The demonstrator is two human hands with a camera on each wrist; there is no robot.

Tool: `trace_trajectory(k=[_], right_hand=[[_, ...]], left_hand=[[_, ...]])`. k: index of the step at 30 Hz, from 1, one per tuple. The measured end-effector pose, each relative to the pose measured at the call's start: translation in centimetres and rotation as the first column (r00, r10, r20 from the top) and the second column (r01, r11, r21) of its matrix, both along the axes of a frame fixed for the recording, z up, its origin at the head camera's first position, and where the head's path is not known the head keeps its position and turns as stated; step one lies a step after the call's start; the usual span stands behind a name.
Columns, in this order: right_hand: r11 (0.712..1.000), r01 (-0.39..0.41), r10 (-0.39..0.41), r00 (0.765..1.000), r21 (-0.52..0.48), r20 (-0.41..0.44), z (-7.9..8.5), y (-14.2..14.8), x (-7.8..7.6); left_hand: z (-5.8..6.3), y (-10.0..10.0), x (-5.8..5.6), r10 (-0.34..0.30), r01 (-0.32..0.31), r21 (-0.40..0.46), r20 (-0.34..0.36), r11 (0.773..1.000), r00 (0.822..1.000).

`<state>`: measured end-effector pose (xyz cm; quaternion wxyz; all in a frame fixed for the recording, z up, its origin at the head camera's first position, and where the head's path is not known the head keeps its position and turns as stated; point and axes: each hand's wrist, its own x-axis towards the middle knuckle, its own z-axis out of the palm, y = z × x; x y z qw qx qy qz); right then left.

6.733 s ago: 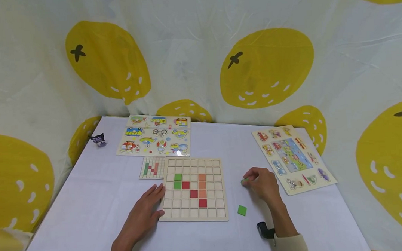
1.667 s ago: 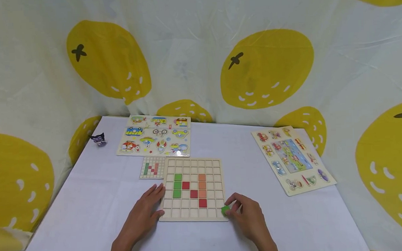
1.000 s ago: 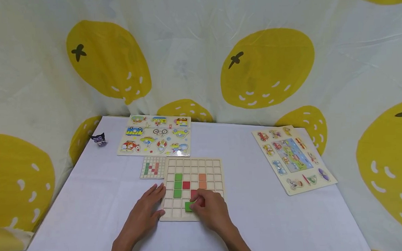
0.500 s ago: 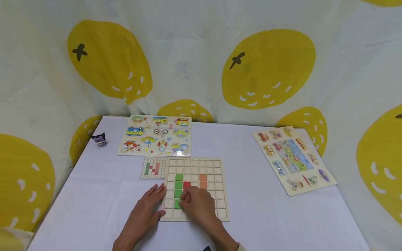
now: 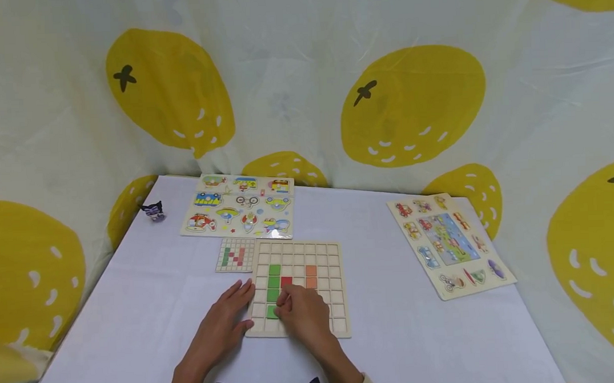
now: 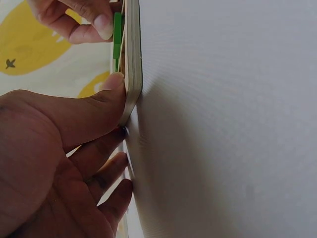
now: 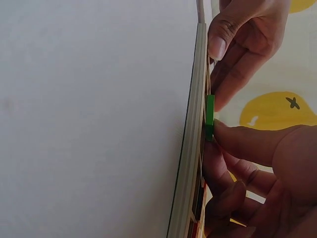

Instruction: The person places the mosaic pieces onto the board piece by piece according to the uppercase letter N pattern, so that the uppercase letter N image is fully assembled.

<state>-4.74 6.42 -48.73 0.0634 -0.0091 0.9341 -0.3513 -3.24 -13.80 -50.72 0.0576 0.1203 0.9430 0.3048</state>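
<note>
A square wooden grid board [image 5: 293, 249] lies on the table, with green, red and orange tiles in its cells. My left hand [image 5: 220, 321] rests along its left edge, thumb at the near corner and fingers loosely extended. Over the board, my right hand [image 5: 307, 317] pinches a green square tile [image 5: 271, 312], just nearer than the column of green tiles [image 5: 273, 282]. In the right wrist view that tile [image 7: 210, 117] stands proud of the board's surface, between thumb and finger. Some red and orange tiles are hidden under the right hand.
A small pattern card [image 5: 235, 255] touches the board's upper left. Behind it lies a picture puzzle with vehicles [image 5: 238, 209]; another puzzle [image 5: 450, 245] lies at the right. A small dark figurine [image 5: 153, 212] stands far left. Fruit-print cloth [image 5: 293, 112] hangs behind the table.
My right hand has put a third green tile in the column, picked the last green tile off the table and brought it left over the board. The left hand has stayed put.
</note>
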Motion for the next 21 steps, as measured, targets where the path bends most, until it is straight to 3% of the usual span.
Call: trace_trajectory(k=[21], right_hand=[[0.998,-0.047,0.049,0.997,0.034,-0.059,-0.3,-0.9,-0.1]], left_hand=[[0.2,-0.5,0.5,-0.004,0.005,-0.010,0.014,1.000,1.000]])
